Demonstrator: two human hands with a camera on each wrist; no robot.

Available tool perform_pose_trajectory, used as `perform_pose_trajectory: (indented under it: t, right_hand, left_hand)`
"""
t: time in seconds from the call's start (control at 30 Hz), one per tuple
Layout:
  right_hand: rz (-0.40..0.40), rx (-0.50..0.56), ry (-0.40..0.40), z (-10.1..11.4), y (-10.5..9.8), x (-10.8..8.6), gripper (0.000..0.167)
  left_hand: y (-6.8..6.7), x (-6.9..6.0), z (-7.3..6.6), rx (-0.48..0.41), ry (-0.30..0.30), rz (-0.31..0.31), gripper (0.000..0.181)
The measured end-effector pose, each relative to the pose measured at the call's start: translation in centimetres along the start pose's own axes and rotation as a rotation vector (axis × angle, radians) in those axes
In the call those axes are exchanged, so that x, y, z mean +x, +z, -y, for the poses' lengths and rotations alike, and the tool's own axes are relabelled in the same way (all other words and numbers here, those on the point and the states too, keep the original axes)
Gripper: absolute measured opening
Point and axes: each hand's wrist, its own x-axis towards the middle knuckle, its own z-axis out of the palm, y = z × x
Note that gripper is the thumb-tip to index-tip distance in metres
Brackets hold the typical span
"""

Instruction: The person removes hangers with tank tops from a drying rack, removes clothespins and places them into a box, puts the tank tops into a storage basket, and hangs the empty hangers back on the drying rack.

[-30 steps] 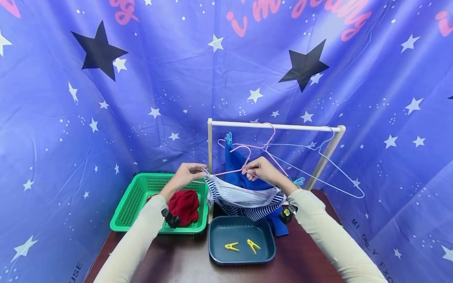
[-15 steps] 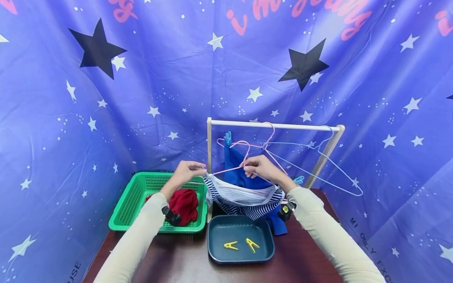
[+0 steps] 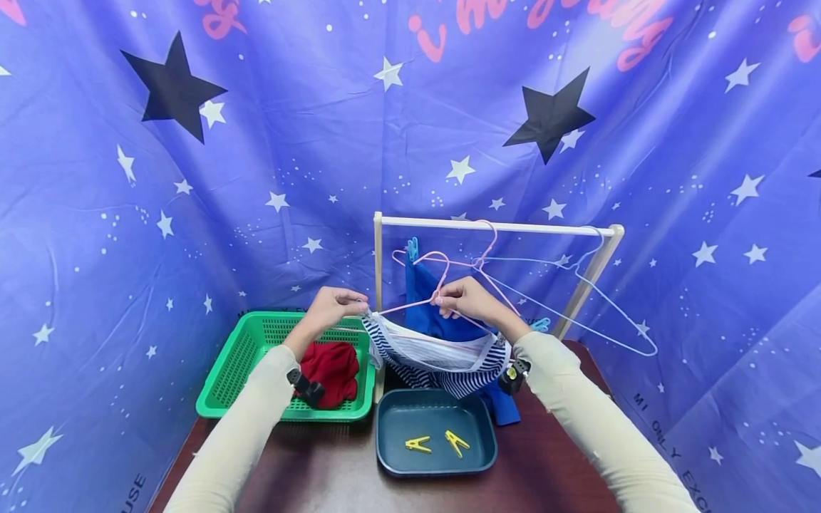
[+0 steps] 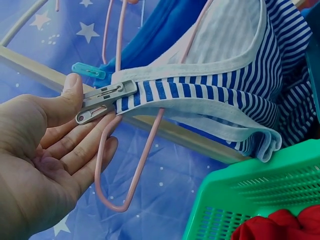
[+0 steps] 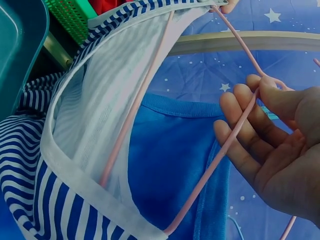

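My left grip (image 4: pixel 47 145) pinches one grey peg (image 4: pixel 107 96), right grip (image 5: pixel 280 162) one pink hanger (image 5: pixel 210 167).
One blue garment (image 5: pixel 172 155) behind striped garment (image 3: pixel 442 356); two yellow pegs (image 3: pixel 418 444) in tray (image 3: pixel 436 412); one basket (image 3: pixel 250 349).

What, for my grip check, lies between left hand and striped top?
A grey peg, pinched by the left hand, touching the top; the left wrist view shows it.

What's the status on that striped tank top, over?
Left hand pinches gray clothespin; right hand grips pink hanger. Striped tank top on hanger, off the rack. Blue garment close behind.
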Motion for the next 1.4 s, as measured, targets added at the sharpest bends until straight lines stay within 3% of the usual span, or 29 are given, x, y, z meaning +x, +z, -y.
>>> perform_pose_trajectory:
  t: [0.43, 0.63, 0.87, 1.13, 1.4]
  right_hand:
    - [-0.045, -0.018, 0.05, -0.6, 0.0, 0.3, 0.025]
    - [-0.055, -0.004, 0.055, -0.4, -0.1, 0.3, 0.022]
    - [-0.061, -0.006, 0.057, -0.2, 0.1, 0.2, 0.021]
    - [-0.056, -0.022, 0.049, -0.2, 0.3, 0.1, 0.024]
    - [-0.055, -0.021, 0.054, -0.4, 0.5, 0.0, 0.021]
  left_hand:
    - [0.1, 0.2, 0.0, -0.127, -0.059, 0.054, 0.033]
    - [-0.2, 0.5, -0.5, -0.119, -0.118, 0.091, 0.033]
    - [-0.6, 0.6, -1.0, -0.081, -0.148, 0.111, 0.033]
    - [-0.8, 0.4, -1.3, 0.018, -0.153, 0.106, 0.03]
    - [-0.5, 0.5, -1.1, 0.029, -0.147, 0.064, 0.025]
